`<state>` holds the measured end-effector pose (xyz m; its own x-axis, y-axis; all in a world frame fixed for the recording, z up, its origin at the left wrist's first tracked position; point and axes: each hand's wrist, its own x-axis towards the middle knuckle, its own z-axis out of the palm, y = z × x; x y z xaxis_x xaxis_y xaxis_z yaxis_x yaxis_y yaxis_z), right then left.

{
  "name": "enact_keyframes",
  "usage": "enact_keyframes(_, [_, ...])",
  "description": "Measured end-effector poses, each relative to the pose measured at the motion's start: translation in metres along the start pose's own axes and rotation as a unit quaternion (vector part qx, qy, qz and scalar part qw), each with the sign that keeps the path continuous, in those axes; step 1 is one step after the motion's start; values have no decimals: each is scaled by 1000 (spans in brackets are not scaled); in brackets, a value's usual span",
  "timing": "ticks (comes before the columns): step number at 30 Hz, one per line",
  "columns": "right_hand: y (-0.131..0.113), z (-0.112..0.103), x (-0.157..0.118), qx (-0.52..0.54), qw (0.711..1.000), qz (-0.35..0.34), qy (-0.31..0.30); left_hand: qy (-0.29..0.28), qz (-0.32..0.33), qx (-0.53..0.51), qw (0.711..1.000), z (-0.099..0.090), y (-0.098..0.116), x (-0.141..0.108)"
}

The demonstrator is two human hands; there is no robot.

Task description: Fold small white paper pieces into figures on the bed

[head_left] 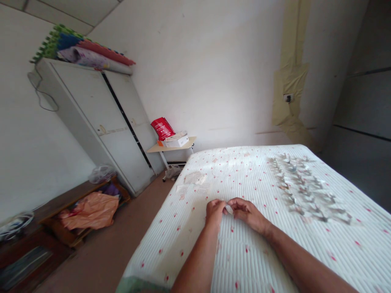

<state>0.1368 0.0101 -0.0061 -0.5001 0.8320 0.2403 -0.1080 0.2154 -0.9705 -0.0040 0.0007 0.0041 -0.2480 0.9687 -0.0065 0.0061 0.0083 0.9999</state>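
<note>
Between my two hands is a small piece of folded paper [229,209], whitish and partly hidden by the fingers. My left hand [214,209] pinches it from the left, while the fingers of my right hand [247,212] close on its other side. Both hands are just above the white quilted bed cover [241,254] with red dots. To their right, several folded paper figures [308,189], which look like cranes, stand in rows on the bed. Flat printed paper sheets [194,178] lie near the bed's left edge.
Beyond the bed's far left corner, a small table [156,149] carries a red bag [163,128] and a white box [177,141]. A grey cabinet [114,142] stands at the left. A low wooden unit [79,193] with an orange plastic bag [91,209] flanks the floor.
</note>
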Motion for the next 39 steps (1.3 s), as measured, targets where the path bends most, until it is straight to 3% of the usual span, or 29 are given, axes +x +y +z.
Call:
enact_keyframes(22, [12, -2, 3, -29, 999, -3, 19, 29, 4, 16, 999, 7, -2, 1])
enact_keyframes(27, [11, -2, 0, -131, 990, -28, 33, 38, 7, 30, 999, 9, -3, 2])
enact_keyframes(33, [-6, -5, -5, -296, 953, -66, 20, 44, 7, 40, 998, 9, -6, 5])
enact_keyframes(39, [-17, -5, -6, -386, 917, -96, -3, 44, 7, 48, 998, 9, -7, 6])
